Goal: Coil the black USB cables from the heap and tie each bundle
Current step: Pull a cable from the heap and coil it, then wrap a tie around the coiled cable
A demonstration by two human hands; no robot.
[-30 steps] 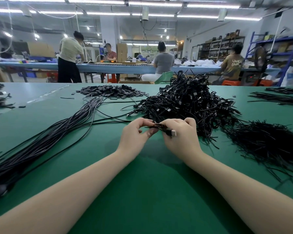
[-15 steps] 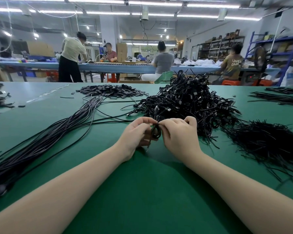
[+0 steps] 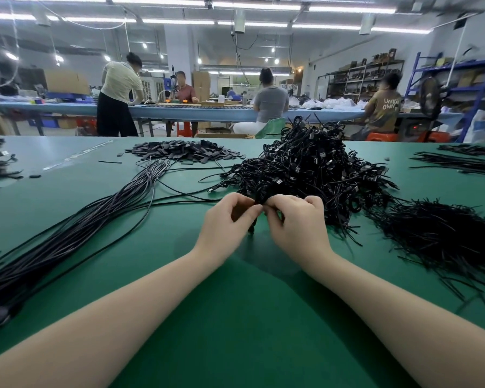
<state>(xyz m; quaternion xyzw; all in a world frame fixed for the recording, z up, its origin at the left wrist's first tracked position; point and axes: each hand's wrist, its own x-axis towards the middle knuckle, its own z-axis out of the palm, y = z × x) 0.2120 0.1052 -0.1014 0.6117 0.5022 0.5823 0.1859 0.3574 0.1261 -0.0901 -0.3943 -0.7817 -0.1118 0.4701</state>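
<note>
Between both hands (image 3: 230, 219), small black cable bundle (image 3: 253, 226)

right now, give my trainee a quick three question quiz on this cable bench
1. True or false: both hands pinch one small cable bundle.
2. Which lies nearest the right hand? A) straight cables B) coiled heap C) flat tabs
3. Fill in: the loose ties lie to the ____ of the heap.

Key: 1 true; 2 B; 3 right
</note>
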